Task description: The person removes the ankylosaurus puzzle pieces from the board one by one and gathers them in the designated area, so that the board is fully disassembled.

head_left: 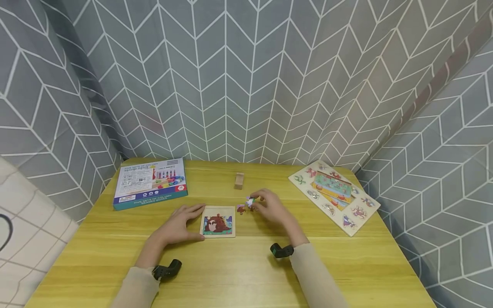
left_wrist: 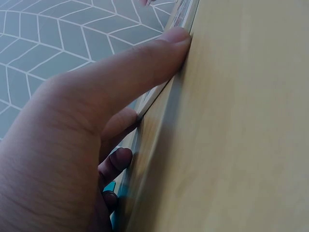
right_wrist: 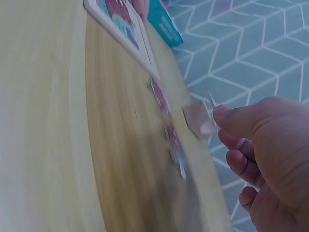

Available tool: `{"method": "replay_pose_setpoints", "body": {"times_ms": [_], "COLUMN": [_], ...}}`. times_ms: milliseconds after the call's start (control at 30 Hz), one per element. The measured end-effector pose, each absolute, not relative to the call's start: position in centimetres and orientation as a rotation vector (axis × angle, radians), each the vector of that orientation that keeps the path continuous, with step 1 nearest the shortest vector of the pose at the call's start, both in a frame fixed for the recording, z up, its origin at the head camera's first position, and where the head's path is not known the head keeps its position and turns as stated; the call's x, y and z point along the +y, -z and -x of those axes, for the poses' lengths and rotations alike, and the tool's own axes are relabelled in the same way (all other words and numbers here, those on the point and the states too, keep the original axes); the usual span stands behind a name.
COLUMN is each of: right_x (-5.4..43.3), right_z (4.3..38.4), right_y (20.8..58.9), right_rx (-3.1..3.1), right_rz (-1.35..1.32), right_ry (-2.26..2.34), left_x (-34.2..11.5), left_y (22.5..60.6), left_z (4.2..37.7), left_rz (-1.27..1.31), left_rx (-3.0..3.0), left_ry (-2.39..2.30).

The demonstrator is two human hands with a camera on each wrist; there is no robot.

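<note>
A small wooden jigsaw board lies flat, its reddish-brown animal picture partly filled in. My left hand holds this board at its left side, fingertips at the upper left corner and thumb at the lower left one. In the left wrist view the thumb presses along the board's edge. Right of the board, my right hand pinches a puzzle piece between thumb and forefinger. The right wrist view shows this piece edge-on, raised over the table. Loose puzzle pieces lie between board and right hand.
A small wooden block stands behind the pieces. At the back left lies a blue-edged toy box. A larger peg puzzle board is at the right, with a colourful picture panel on it. Patterned curtains surround the table.
</note>
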State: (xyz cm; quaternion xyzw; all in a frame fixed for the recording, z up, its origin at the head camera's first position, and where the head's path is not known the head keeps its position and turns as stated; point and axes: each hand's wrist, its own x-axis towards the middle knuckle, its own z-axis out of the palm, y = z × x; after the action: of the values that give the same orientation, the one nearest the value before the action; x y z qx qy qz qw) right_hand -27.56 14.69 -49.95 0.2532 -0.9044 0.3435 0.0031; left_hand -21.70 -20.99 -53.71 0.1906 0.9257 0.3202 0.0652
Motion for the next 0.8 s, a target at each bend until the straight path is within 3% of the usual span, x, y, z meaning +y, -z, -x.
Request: {"method": "replay_pose_setpoints", "body": {"times_ms": [800], "right_x": [21.1], "right_z": [27.0], "right_y": [52.1], "right_rx": [-2.829], "right_rz": [-0.673], "right_ry": [-1.077], "left_x": [-20.9], "left_y": [53.7], "left_z": [21.6], "left_rz": [-0.587], "left_rx": [2.810], "left_ry": [-0.936]}}
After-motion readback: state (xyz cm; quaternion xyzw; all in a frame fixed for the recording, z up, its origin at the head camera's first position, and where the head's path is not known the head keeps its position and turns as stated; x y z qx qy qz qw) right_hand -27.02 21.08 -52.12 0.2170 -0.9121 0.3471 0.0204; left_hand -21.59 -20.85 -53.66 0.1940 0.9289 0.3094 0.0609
